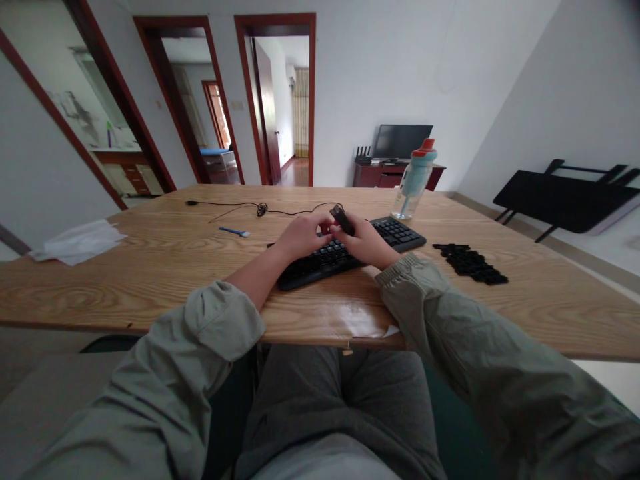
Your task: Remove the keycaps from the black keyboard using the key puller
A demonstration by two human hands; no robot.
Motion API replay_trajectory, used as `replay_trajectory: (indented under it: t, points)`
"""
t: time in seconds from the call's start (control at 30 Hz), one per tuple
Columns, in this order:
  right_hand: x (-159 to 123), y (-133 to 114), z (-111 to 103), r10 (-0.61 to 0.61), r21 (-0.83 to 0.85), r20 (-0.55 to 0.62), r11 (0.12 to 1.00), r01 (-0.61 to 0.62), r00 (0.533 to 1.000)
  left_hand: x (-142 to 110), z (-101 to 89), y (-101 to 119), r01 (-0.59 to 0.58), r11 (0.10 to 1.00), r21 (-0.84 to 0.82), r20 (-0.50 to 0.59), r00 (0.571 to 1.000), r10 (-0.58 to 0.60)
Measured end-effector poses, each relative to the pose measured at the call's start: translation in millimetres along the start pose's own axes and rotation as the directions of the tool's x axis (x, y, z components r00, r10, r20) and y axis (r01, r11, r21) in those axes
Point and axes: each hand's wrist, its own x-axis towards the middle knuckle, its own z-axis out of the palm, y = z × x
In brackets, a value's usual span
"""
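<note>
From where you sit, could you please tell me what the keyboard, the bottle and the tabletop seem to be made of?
The keyboard looks like matte black plastic, judging by its dull, dark surface. The bottle seems clear plastic, or possibly glass, as its teal insert shows through. The tabletop looks like satin-finished wood, or perhaps wood-look laminate, from its streaked grain.

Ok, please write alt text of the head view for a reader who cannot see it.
A person's left hand and right hand nearly meet over a black keyboard on a wooden table, the right holding a dark object. Small black pieces lie to the right.
</note>
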Motion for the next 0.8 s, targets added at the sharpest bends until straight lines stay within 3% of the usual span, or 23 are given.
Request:
replay_trajectory:
  t: [0.07,0.17,0.33,0.47,0.57,0.63,0.8]
  points:
    - [0,-1,2,0.018,0.031,-0.013,0.999,-0.017,1.0,-1,2.5,5,-0.013,1.0,0.008,-0.054,0.998,0.013]
    - [1,-3,-3,0.004,0.042,0.076,0.999,-0.007,0.997,-5,2.8,10,-0.038,0.999,0.011,-0.093,0.995,0.039]
    - [-14,-10,-27,0.063,-0.188,0.151,0.982,-0.034,0.986,-9,-7.1,-1,-0.058,0.998,0.011,0.007,0.998,0.058]
    - [-64,-4,-64,0.23,-0.453,0.2,0.884,-0.118,0.952,-11,-26.1,-35,0.034,0.999,0.026,-0.007,0.999,-0.034]
    - [-116,11,-95,0.218,-0.568,0.254,0.822,-0.037,0.942,-14,-38.8,-68,0.16,0.986,0.04,0.0,0.987,-0.16]
    - [-147,22,-114,0.243,-0.637,0.208,0.769,-0.057,0.947,-17,-43.2,-86,0.22,0.974,0.061,0.004,0.975,-0.221]
    - [-189,39,-154,0.32,-0.69,0.163,0.713,-0.124,0.933,-21,-40.7,-102,0.301,0.952,0.052,-0.014,0.954,-0.301]
